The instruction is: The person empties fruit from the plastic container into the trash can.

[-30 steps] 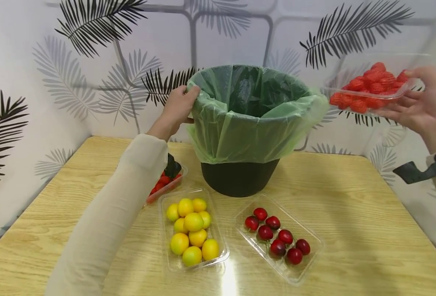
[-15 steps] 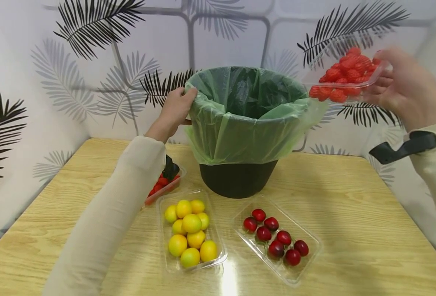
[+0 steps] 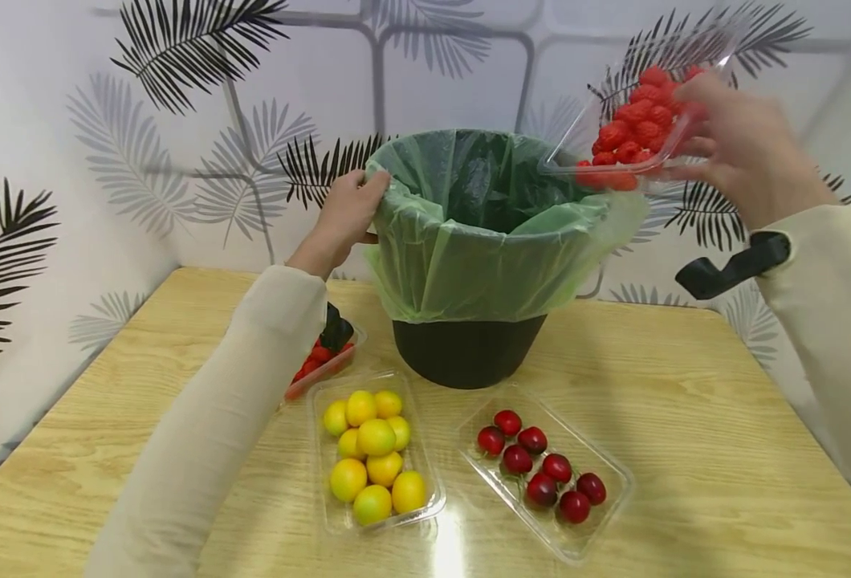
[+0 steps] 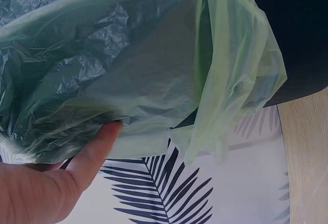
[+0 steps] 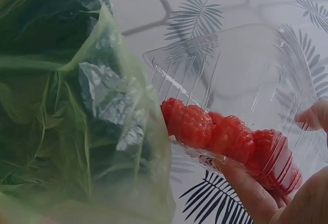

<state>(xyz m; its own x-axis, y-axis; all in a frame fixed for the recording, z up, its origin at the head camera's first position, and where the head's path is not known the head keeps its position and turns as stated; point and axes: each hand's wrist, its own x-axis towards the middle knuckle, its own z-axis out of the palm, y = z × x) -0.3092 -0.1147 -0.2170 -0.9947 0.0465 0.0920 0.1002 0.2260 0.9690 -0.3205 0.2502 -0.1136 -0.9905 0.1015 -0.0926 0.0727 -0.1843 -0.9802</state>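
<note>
In the head view a black bin (image 3: 466, 353) stands upright on the table, lined with a green plastic bag (image 3: 469, 269) folded over its rim. My left hand (image 3: 346, 213) grips the bag-covered rim on the left; in the left wrist view its thumb (image 4: 97, 152) presses the bag. With my right hand (image 3: 747, 144) I hold a clear plastic container (image 5: 236, 44) at the bin's right rim, tilted down toward the opening. Red raspberries (image 3: 635, 120) lie heaped inside it. The right wrist view shows fingers beneath the container and the thumb at its end.
On the wooden table (image 3: 686, 417) are a clear tray of yellow citrus fruits (image 3: 376, 437) and a clear tray of cherries (image 3: 541, 487). Behind my left sleeve (image 3: 216, 417), a container of red fruit (image 3: 322, 361) is partly hidden. A leaf-patterned wall covering (image 3: 454, 72) stands behind.
My right hand has carried the raspberry container leftward to the bin's right rim and tilted it more steeply. The left hand has stayed on the rim.
</note>
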